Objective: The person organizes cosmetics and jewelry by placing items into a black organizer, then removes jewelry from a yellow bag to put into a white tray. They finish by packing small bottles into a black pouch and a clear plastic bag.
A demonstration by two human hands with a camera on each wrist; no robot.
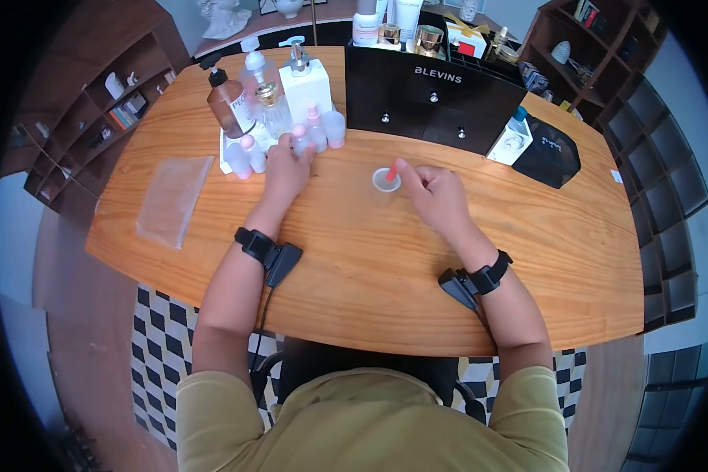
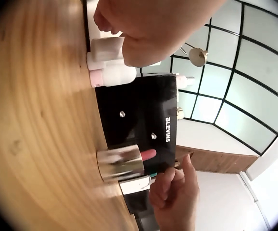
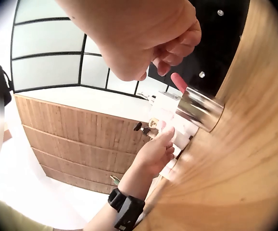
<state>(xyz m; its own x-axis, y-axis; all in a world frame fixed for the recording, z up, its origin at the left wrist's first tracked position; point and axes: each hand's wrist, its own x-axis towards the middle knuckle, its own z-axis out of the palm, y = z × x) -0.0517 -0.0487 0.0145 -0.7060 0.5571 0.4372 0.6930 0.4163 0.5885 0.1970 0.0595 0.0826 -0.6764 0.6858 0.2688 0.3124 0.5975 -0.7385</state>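
A small silver cup [image 2: 122, 163] stands on the table, its white interior seen from above in the head view. Out of it pokes a pink stick with a rounded end [image 3: 179, 82]. Close over it is my right hand [image 1: 439, 195], fingers loosely bent, with a small gap to the stick in the right wrist view. My left hand [image 1: 289, 169] is at the white tray [image 1: 225, 161], thumb and fingers about a small pink-capped bottle [image 1: 300, 135]; its lower part is hidden. Several like it, such as another small bottle [image 1: 334, 126], stand alongside.
Behind the small bottles stand a brown pump bottle [image 1: 226, 106] and a white pump bottle [image 1: 307, 90]. A black drawer box [image 1: 433, 98] topped with cosmetics is at the back, a black pouch [image 1: 549, 153] to its right. A clear plastic pouch [image 1: 173, 200] lies at the left.
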